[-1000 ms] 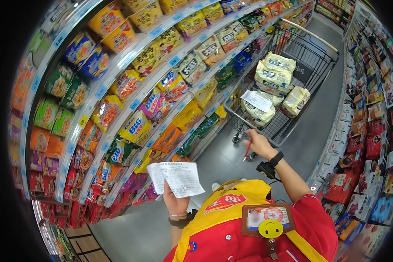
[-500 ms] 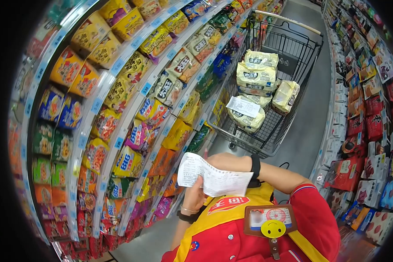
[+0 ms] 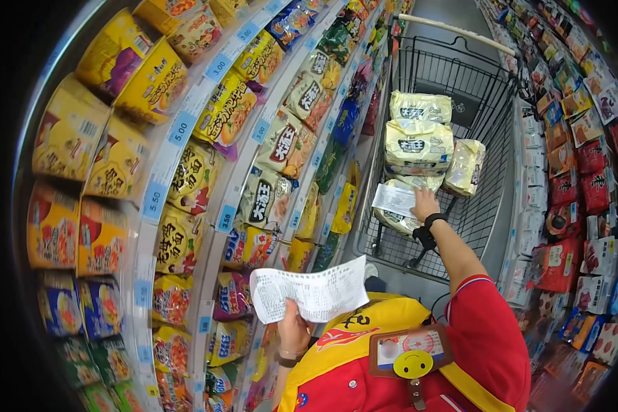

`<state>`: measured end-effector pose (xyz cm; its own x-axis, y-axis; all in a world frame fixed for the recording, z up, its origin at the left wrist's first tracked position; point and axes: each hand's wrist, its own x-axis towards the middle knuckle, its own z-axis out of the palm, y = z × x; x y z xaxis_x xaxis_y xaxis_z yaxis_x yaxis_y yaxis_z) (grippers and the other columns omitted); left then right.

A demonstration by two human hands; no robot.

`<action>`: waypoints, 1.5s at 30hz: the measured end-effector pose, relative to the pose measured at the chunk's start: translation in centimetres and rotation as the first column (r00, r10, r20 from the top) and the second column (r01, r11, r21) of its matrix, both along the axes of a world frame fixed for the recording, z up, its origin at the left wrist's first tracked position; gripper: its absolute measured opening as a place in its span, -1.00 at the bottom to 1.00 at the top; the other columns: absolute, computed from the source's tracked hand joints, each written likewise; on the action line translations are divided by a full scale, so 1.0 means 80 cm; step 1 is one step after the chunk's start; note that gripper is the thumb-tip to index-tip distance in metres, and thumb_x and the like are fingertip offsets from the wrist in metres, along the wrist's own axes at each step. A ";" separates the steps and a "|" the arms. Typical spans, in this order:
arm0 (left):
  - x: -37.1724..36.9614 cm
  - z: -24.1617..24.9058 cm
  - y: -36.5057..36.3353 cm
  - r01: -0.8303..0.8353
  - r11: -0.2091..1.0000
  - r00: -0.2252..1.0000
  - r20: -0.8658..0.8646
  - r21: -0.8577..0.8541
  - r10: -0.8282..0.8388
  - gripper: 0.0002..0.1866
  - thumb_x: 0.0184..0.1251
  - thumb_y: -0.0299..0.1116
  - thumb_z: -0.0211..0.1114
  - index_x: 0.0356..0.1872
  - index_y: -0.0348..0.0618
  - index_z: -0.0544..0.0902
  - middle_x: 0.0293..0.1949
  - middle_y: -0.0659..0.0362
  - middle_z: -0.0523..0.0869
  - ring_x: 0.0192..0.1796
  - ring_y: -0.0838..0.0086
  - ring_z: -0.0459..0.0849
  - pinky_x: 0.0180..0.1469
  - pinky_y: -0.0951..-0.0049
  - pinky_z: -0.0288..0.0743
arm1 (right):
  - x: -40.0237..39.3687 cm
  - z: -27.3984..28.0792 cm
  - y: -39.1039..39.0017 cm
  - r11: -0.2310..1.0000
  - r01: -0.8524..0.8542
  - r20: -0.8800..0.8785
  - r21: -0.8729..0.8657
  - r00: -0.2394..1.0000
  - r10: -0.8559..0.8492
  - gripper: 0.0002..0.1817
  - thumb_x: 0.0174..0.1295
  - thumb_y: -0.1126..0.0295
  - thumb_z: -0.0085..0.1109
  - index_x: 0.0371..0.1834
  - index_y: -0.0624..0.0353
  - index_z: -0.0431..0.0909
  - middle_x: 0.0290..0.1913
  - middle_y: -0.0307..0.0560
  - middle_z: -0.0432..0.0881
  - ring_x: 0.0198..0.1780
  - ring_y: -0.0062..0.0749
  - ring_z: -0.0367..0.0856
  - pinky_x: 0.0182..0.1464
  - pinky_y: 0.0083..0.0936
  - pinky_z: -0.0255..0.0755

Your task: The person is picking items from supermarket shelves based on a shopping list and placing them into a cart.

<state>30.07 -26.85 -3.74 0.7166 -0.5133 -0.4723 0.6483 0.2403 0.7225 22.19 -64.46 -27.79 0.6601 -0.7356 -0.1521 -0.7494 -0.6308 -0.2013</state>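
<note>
My left hand (image 3: 294, 331) is closed on a creased printed paper sheet (image 3: 309, 288), thumb on its front and the other fingers hidden behind it. My right hand (image 3: 426, 203) is stretched down into the shopping cart (image 3: 460, 264), its fingers apart at the right edge of a white paper slip (image 3: 395, 200). That slip lies on a pale yellow noodle multipack (image 3: 399, 221). Beyond the hand, more of these packs are piled up, a large one (image 3: 419, 147) among them. Another pack (image 3: 465, 167) leans beside the pile on the right.
Shelves of bagged and cup instant noodles (image 3: 151, 81) with blue price labels (image 3: 178, 130) line my left side. On the right another shelf holds red snack packages (image 3: 558, 266). A name badge (image 3: 410, 351) hangs on my chest.
My right hand has moved from beside the sheet, forward into the cart at the slip. The left hand keeps the sheet, now turned more open. The view has shifted closer to the left shelf.
</note>
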 end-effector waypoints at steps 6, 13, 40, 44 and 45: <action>0.056 -0.025 -0.019 0.109 0.994 0.993 0.032 0.024 -0.110 -0.58 0.37 -0.27 -0.05 0.17 -0.25 0.25 0.10 0.12 0.43 0.12 0.35 0.40 0.16 0.34 0.24 | 0.001 -0.037 0.009 0.994 0.104 -0.082 0.042 0.992 -0.100 -0.48 -0.15 0.24 0.30 -0.07 0.14 0.39 -0.13 -0.03 0.51 0.03 -0.14 0.39 -0.03 -0.26 0.33; 0.065 -0.020 -0.039 0.139 0.967 0.990 -0.015 0.213 -0.139 -0.66 0.33 -0.30 0.01 0.07 -0.21 0.32 -0.06 0.18 0.46 -0.11 0.45 0.40 -0.10 0.45 0.23 | -0.008 -0.020 0.001 0.968 0.224 0.123 0.116 0.964 -0.238 -0.82 0.02 0.32 0.11 -0.42 0.22 0.51 -0.34 0.09 0.57 -0.22 -0.04 0.53 -0.21 -0.21 0.40; 0.042 -0.065 -0.167 0.217 0.863 0.960 0.062 0.455 -0.273 -0.71 0.26 -0.32 0.11 -0.06 -0.24 0.42 -0.23 0.15 0.61 -0.42 0.56 0.60 -0.54 0.65 0.47 | -0.003 0.199 -0.021 0.760 -0.382 0.603 0.525 0.797 -0.016 -0.65 0.08 0.22 0.13 -0.11 0.16 0.52 -0.16 0.10 0.57 -0.16 -0.13 0.54 -0.14 -0.35 0.39; 0.039 -0.047 -0.168 0.094 0.916 0.990 0.064 0.390 -0.129 -0.72 0.25 -0.36 0.11 -0.05 -0.19 0.41 -0.24 0.18 0.60 -0.37 0.55 0.61 -0.51 0.63 0.51 | 0.008 0.089 -0.145 0.936 0.349 0.665 0.049 0.688 -0.291 -0.43 0.06 0.23 0.15 0.06 0.39 0.26 -0.02 0.36 0.43 0.02 0.01 0.43 0.02 -0.21 0.30; 0.038 -0.041 -0.169 0.056 0.919 0.993 0.073 0.390 -0.091 -0.72 0.25 -0.36 0.12 -0.04 -0.19 0.41 -0.24 0.18 0.60 -0.37 0.55 0.61 -0.50 0.63 0.52 | 0.012 0.072 -0.170 0.865 0.501 0.665 -0.014 0.651 -0.366 -0.38 0.05 0.18 0.15 0.07 0.40 0.23 -0.06 0.37 0.46 -0.01 0.04 0.45 0.01 -0.19 0.30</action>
<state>33.09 -40.40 -7.05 0.7316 -0.3564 -0.5811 0.5829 -0.1150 0.8044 23.16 -78.10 -21.99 0.1477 -0.9304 0.3354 -0.6895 -0.3400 -0.6395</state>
